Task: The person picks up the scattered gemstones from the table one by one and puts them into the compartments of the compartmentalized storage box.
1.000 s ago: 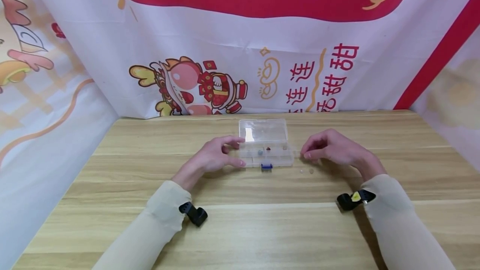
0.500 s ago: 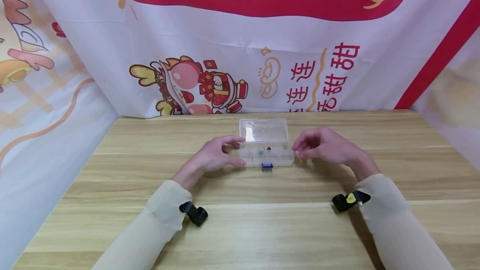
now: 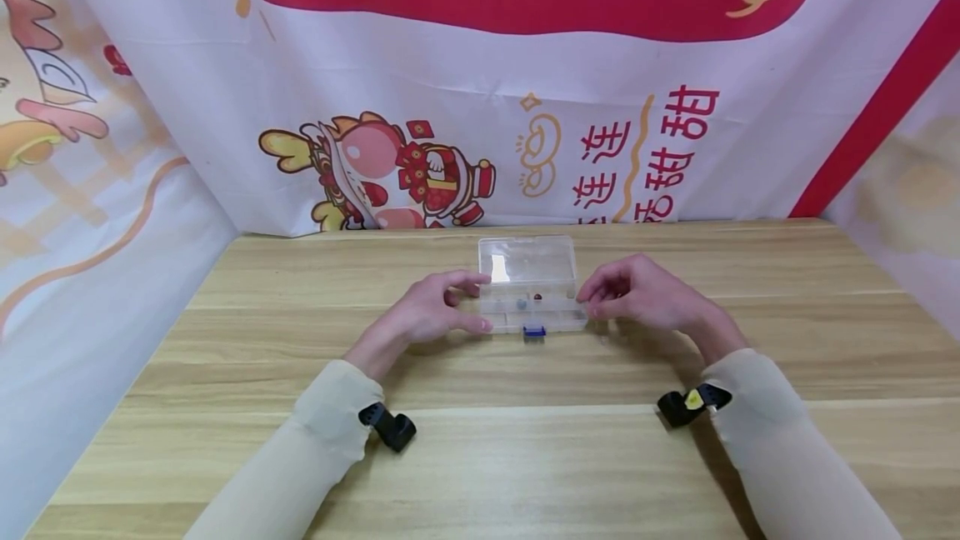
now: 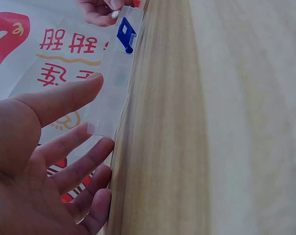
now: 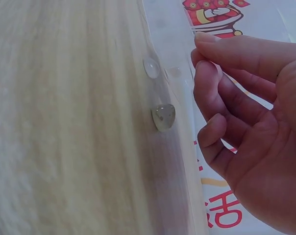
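Note:
A clear plastic compartment box point(image 3: 511, 322) sits on the table, its transparent lid point(image 3: 526, 259) tipped back and a blue latch point(image 3: 534, 332) at the front. Inside are a dark red bead point(image 3: 537, 297) and a pale blue bead point(image 3: 521, 304). My left hand point(image 3: 429, 307) spans the box's left end, fingers fairly straight, thumb near the front corner, fingertips touching the end. At the opposite end, thumb and index finger of my right hand point(image 3: 641, 294) pinch a small whitish bead point(image 4: 115, 13), hidden in the right wrist view. Below that hand lie two clear beads point(image 5: 151, 67), point(image 5: 163, 117).
The wood-grain table point(image 3: 517, 457) stretches toward me in front of the box. A white printed cloth point(image 3: 450, 65) hangs along the table's back edge, and more cloth stands at both sides. Each wrist wears a small black camera.
My right hand has moved left, from beside the box to its right end. My left hand and the box have stayed in place.

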A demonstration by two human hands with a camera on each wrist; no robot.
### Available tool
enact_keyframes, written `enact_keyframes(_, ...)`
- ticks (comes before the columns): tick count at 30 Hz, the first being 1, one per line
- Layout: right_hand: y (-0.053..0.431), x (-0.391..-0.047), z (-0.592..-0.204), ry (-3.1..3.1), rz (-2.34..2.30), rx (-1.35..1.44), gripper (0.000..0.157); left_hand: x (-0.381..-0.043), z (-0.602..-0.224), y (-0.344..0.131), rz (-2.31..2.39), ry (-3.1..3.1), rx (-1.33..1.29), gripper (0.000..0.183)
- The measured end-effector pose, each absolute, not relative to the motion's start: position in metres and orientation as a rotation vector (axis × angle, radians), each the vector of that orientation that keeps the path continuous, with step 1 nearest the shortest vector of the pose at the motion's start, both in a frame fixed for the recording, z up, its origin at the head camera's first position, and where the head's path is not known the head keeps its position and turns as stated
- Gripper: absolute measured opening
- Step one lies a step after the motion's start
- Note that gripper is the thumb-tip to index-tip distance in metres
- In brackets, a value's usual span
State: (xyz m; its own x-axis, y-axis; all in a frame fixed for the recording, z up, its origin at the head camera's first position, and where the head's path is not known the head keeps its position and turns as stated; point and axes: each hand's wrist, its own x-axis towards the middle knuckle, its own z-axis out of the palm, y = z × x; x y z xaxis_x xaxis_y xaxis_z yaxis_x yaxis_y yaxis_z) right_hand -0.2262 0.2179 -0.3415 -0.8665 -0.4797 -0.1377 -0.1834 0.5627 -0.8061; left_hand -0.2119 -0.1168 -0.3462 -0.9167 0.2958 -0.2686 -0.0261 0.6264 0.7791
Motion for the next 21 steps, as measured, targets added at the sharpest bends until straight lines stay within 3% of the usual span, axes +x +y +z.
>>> enact_keyframes(21,0.2159,-0.2251,-0.3403,2.444,-1.165,-0.554,0.018,-0.2121,-0.3459,-0.1171,1.209,2.472,0.21,0.067)
